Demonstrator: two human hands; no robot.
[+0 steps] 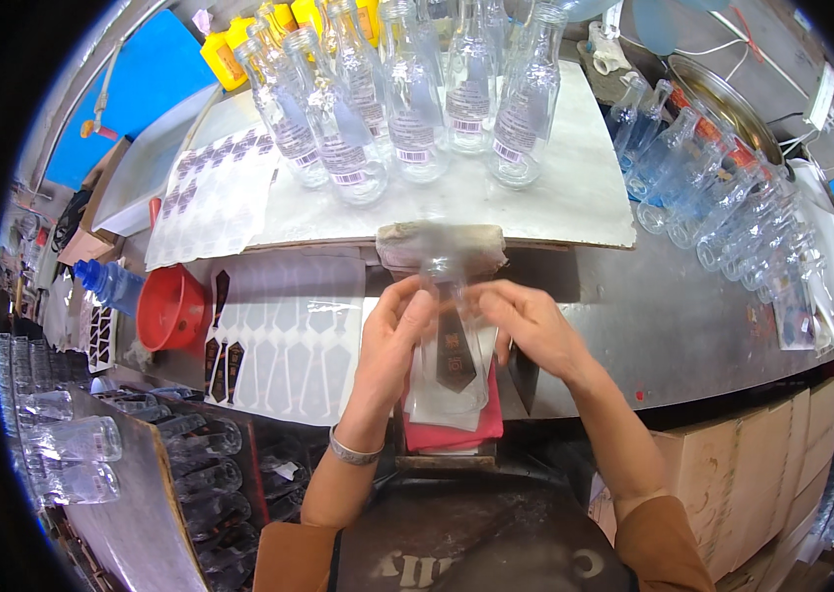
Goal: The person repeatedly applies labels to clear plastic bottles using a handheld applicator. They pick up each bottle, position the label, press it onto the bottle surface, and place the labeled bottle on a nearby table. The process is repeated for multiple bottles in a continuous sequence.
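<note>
A clear glass bottle (429, 373) lies in front of me, its neck pointing away over a wrapped white cloth pad (397, 247). On its upper side is a dark, tie-shaped label (455, 355) with reddish markings. My left hand (402, 321) is closed against the bottle's left side near the shoulder, fingers curled and thumb along the glass. From the right, my right hand (528, 324) reaches to the label's upper end with fingers bent and somewhat apart; its fingertips are blurred. Pink cloth (452, 439) lies under the bottle's base.
Several upright labelled bottles (417, 138) stand on a white board (575, 212) ahead. A label sheet (284, 345), partly used, lies left beside a red bowl (170, 308). More bottles (683, 178) lie in a row at right. Cardboard boxes (733, 474) stand lower right.
</note>
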